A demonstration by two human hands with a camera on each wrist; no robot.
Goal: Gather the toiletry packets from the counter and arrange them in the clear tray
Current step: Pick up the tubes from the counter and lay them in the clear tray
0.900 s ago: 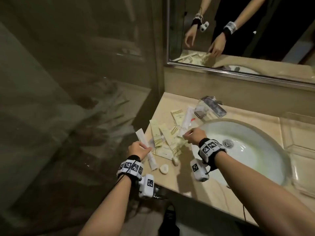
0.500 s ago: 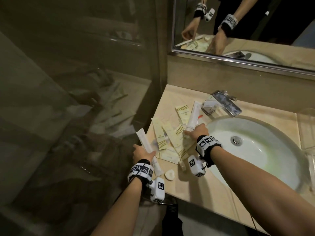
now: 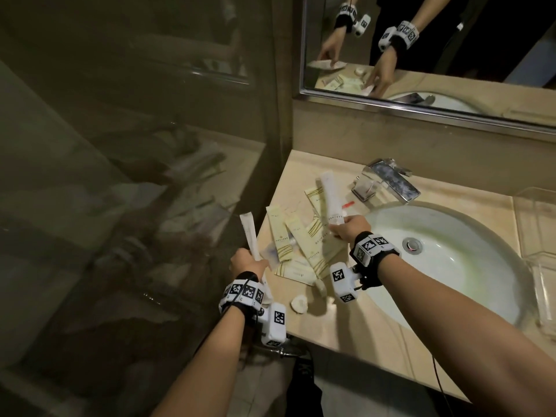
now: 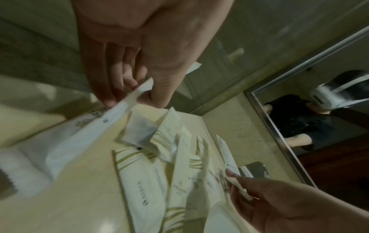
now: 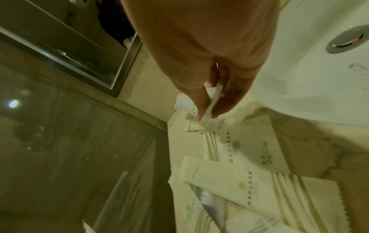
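Note:
Several cream toiletry packets (image 3: 301, 245) with gold stripes lie in a loose pile on the beige counter (image 3: 361, 320), left of the sink. My left hand (image 3: 251, 257) pinches a long white packet (image 3: 249, 231) by its lower end at the counter's left edge; the pinch on the long white packet (image 4: 99, 124) shows in the left wrist view. My right hand (image 3: 340, 227) grips another long white packet (image 3: 331, 197), raised over the pile. In the right wrist view its fingers (image 5: 208, 113) pinch that packet's end. The clear tray (image 3: 538, 257) stands at the far right of the counter.
A white sink basin (image 3: 445, 257) with a metal drain (image 3: 411, 244) lies between the pile and the tray. A chrome faucet (image 3: 388, 182) stands behind it. A small round soap (image 3: 299, 303) lies near the front edge. A glass partition (image 3: 135, 206) bounds the left side, a mirror (image 3: 421, 55) the back.
My right hand moved from the pile onto the long white packet, took hold of its end and lifted it. My left hand raised its white packet slightly.

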